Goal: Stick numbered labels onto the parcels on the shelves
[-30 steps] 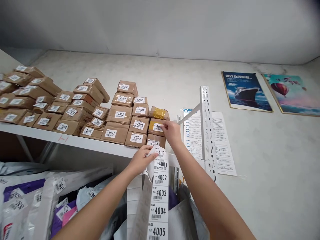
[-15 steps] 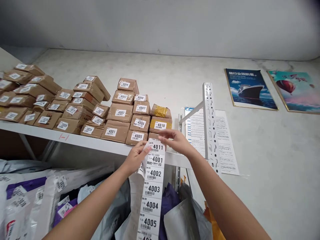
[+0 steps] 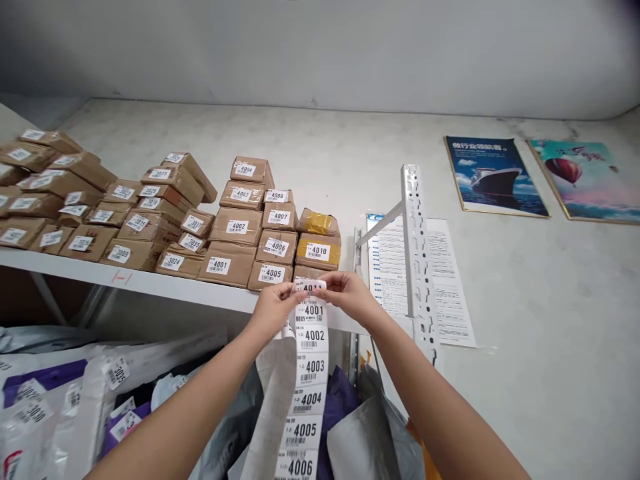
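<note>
- Label strip (image 3: 312, 370), hanging in front of shelf (image 3: 185, 287), below box 4010 (image 3: 317, 252).
- Pinched between closed left fingers (image 3: 285, 289) at upper left edge.
- Pinched between closed right fingers (image 3: 332, 277) at label 4011's (image 3: 309, 289) right corner.

- White shelf (image 3: 190, 288), front edge bearing a red mark (image 3: 121, 277).
- Bottom row, directly on it: brown cartons (image 3: 103, 240), including, left to right, 3009 (image 3: 143, 255), 3024 (image 3: 191, 265), 4001 (image 3: 240, 261) and 4005 (image 3: 260, 282).
- Row's right end: partly hidden carton (image 3: 306, 272).

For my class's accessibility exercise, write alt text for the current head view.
A person's left hand and right hand hold a numbered label strip near its top, before a white shelf stacked with labelled brown boxes; bagged parcels sit below.
</note>
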